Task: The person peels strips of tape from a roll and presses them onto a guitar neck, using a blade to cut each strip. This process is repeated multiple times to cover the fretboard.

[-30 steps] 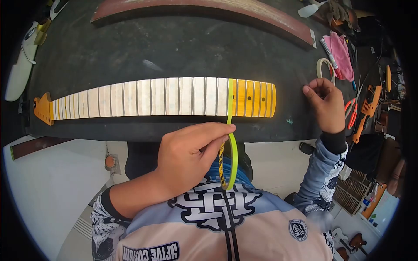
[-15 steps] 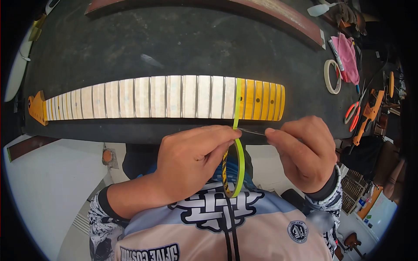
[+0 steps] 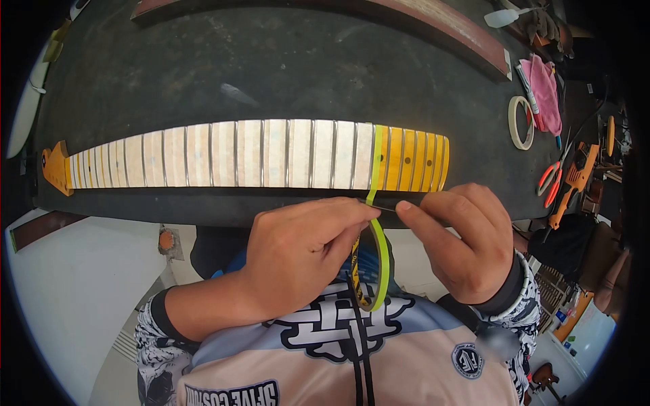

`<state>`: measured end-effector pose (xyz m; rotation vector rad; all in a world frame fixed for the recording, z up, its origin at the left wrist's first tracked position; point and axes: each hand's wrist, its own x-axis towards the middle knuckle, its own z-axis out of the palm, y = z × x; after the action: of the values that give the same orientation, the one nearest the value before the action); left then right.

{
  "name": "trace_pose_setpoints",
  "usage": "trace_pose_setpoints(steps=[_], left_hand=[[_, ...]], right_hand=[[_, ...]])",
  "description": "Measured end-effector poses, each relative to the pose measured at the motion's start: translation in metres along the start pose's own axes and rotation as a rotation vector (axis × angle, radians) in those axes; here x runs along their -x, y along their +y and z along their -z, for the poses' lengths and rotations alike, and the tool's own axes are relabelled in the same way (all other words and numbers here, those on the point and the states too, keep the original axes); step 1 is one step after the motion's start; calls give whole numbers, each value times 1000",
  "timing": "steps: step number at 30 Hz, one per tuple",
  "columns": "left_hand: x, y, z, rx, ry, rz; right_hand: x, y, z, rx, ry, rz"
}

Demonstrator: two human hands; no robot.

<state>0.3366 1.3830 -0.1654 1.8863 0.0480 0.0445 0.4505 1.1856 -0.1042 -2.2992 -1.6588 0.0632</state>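
Observation:
A guitar neck (image 3: 223, 154) lies across the dark bench, its fretboard mostly masked with pale tape between metal frets and bare yellow wood at the right end. A strip of yellow-green tape (image 3: 376, 159) crosses it near that end and runs down to its roll (image 3: 384, 271), which hangs below my left hand. My left hand (image 3: 305, 237) pinches the tape just below the neck's lower edge. Close by on the right, my right hand (image 3: 467, 237) pinches a thin blade-like tool (image 3: 386, 209), whose tip reaches the tape at my left fingertips.
Along the bench's far edge runs a long reddish-brown bar (image 3: 433, 24). At the right lie a masking tape roll (image 3: 520, 123), a pink cloth (image 3: 544, 95), a marker (image 3: 527, 89), red-handled scissors (image 3: 550, 184) and an orange tool (image 3: 574, 183).
My right hand has moved left, closer to my left hand, bringing the thin tool to the tape. The tape roll has swung slightly. The view has shifted a little.

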Motion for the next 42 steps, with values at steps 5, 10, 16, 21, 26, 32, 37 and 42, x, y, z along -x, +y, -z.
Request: trace_pose_setpoints(steps=[5, 10, 16, 21, 26, 32, 37, 42], left_hand=[[0, -2, 3, 34, -36, -17], [3, -6, 14, 72, -115, -95], [8, -9, 18, 105, -126, -125], [9, -10, 16, 82, -137, -172], [14, -10, 19, 110, -143, -124], [16, -9, 19, 139, -141, -93], [17, -9, 20, 133, -73, -186], [13, 5, 21, 149, -57, -189]], right_hand=[[5, 5, -5, -63, 45, -57], [45, 30, 14, -332, 83, -450], [72, 56, -12, 89, 306, -649], [-4, 16, -21, -35, 255, -267], [-17, 21, -44, -42, 230, -139], [-13, 20, -55, 124, 274, -97], [-4, -1, -47, 51, 371, -239], [44, -61, -70, -766, 575, -436]])
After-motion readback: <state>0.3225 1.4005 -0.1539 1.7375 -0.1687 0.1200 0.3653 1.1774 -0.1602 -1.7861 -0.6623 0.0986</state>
